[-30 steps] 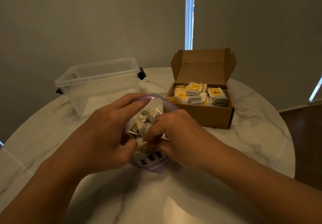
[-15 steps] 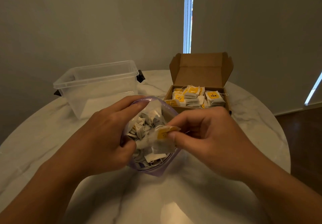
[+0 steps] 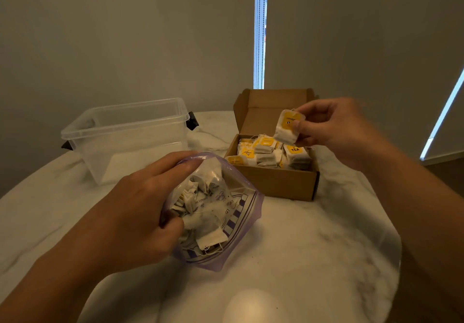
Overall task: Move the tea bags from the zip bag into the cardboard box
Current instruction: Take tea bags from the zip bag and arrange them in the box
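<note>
one tea bag pinched in right hand over cardboard box, left hand gripping zip bag; early release could miss.

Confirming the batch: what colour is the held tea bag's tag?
Yellow tag on a white tea bag; head view.

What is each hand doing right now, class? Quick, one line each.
Left hand: closed on the rim of the zip bag, holding it open.
Right hand: pinching one tea bag above the cardboard box.
</note>
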A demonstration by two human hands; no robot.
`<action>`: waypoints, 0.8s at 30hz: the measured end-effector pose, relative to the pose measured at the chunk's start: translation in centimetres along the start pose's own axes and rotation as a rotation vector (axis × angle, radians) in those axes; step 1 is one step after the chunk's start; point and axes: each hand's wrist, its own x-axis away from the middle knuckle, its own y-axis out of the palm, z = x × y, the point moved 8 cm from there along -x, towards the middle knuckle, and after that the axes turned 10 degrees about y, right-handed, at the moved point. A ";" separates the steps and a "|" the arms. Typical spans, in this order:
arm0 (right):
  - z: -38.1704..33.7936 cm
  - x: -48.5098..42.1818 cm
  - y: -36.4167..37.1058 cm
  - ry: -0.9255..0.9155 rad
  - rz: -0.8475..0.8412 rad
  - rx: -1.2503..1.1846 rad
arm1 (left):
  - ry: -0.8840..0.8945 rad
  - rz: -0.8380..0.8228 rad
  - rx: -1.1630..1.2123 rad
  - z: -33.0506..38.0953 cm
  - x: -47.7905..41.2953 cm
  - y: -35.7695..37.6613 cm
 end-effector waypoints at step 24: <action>-4.1 10.2 4.1 -0.498 -0.057 0.554 | 0.014 -0.004 0.001 0.3 -0.2 -0.2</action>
